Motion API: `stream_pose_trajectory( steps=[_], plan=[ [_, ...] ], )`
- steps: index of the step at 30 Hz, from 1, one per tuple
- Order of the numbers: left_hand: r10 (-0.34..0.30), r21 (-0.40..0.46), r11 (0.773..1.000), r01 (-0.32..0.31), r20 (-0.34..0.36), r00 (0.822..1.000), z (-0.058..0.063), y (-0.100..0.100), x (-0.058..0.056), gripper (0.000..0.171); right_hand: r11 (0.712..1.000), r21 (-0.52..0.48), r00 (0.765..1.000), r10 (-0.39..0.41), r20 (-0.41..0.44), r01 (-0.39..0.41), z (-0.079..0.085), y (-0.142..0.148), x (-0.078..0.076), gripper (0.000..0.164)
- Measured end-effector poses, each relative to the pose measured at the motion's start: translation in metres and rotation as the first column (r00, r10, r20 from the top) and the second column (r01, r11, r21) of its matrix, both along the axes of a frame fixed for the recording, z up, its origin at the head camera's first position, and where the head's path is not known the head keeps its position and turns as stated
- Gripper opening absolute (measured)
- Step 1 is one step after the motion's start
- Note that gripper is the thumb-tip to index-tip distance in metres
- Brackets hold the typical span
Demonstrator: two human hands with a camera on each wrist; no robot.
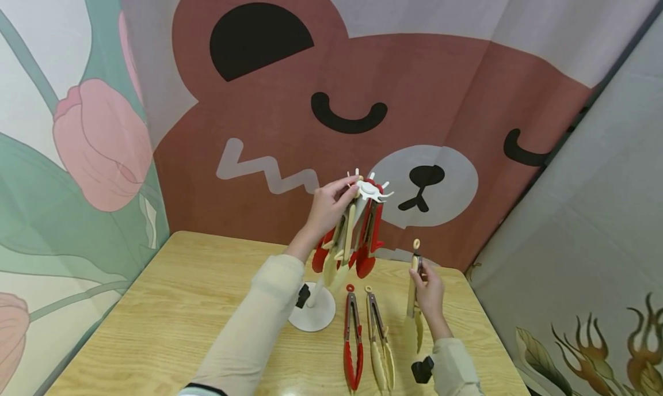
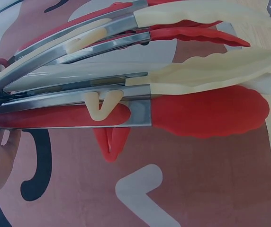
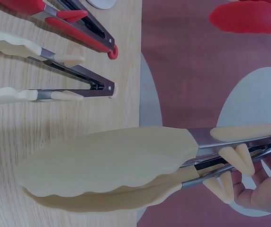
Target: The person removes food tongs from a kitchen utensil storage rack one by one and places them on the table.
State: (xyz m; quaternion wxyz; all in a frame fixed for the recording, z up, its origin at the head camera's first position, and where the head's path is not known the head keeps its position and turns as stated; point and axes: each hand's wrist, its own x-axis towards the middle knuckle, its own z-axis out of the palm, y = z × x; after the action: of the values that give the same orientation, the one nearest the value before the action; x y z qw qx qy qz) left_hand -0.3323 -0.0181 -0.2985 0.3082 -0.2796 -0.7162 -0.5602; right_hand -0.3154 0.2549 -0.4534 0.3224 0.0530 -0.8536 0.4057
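Observation:
My left hand (image 1: pixel 331 205) is up at the white hooked top (image 1: pixel 370 190) of a stand and pinches the upper end of a pair of cream tongs (image 2: pixel 206 71). Red tongs (image 2: pixel 211 111) hang beside that pair, along with more red and cream tongs around the pole. Over the table's right side, my right hand (image 1: pixel 431 291) holds another pair of cream tongs (image 3: pixel 112 161) near its ring end, tips pointing down and slightly parted. Whether the left hand's tongs sit on a hook is hidden by the fingers.
Red tongs (image 1: pixel 353 350) and cream tongs (image 1: pixel 380 344) lie side by side on the wooden table (image 1: pixel 171 315). The stand's round white base (image 1: pixel 321 315) is left of them. Behind the table hangs a curtain (image 1: pixel 269 114) with a bear print.

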Motion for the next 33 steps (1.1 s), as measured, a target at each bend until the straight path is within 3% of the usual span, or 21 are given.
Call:
stream_pose_trajectory(
  steps=[10, 22, 33],
  plan=[
    [-0.006, -0.006, 1.0, 0.006, 0.014, 1.0, 0.0, 0.0, 0.001, 0.03, 0.999, 0.047, 1.0, -0.006, 0.023, 0.005, -0.01, 0.002, -0.003, 0.007],
    [-0.007, -0.002, 1.0, 0.007, 0.005, 1.0, -0.001, 0.0, 0.0, 0.03, 0.997, 0.072, 0.994, 0.009, 0.111, -0.017, -0.027, 0.005, -0.006, 0.012],
    [-0.018, 0.011, 1.0, 0.018, 0.016, 1.0, -0.001, 0.0, 0.0, 0.03, 0.986, 0.162, 0.99, 0.017, 0.143, -0.04, -0.041, 0.01, -0.012, 0.017]
  ],
)
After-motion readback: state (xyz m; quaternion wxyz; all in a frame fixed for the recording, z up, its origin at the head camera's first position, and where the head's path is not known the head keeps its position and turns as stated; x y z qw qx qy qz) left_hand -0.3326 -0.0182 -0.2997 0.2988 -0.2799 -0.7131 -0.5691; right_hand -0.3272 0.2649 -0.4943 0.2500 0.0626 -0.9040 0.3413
